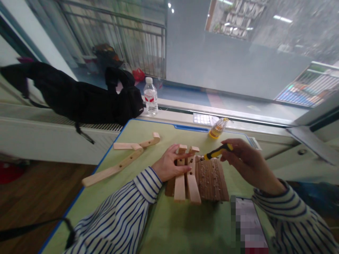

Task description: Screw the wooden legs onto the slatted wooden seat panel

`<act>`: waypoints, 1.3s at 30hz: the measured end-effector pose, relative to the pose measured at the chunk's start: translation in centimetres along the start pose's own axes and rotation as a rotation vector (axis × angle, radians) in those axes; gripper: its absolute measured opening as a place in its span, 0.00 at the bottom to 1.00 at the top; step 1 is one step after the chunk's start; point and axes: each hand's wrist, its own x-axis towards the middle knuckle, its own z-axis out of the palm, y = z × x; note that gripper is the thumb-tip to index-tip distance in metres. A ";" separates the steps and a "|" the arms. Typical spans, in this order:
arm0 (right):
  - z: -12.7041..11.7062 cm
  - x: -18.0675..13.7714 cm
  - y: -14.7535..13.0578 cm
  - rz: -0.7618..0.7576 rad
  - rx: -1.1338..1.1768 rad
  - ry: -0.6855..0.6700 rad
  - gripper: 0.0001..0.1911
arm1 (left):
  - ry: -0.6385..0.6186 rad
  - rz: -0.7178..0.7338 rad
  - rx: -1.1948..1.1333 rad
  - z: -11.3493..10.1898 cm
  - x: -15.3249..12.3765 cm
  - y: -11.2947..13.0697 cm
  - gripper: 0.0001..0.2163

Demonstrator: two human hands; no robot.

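My left hand (pixel 172 164) lies with fingers spread flat on two pale wooden slats (pixel 185 178) that rest against a brown wooden board (pixel 212 179). The board has rows of holes or screws. My right hand (pixel 245 157) is closed round a yellow and black screwdriver (pixel 217 152). Its tip points left and down at the board's upper left corner, next to the slats. Both arms wear blue and white striped sleeves.
A long pale wooden piece with holes (pixel 120 163) lies to the left on the green table (pixel 164 218). A small yellow bottle (pixel 217 128) stands at the table's far edge. A water bottle (pixel 150 96) and a black bag (pixel 79 95) sit on the window sill. A blurred flat object (pixel 247 225) lies near my right arm.
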 end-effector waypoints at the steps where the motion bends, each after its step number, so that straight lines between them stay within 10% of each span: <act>1: 0.1 0.1 0.1 -0.002 0.009 -0.003 0.14 | -0.001 0.000 -0.013 0.0 0.0 0.0 0.23; 39: 2.3 2.5 -2.6 -0.211 -0.466 0.002 0.17 | 0.013 0.069 -0.188 0.7 0.0 -1.1 0.19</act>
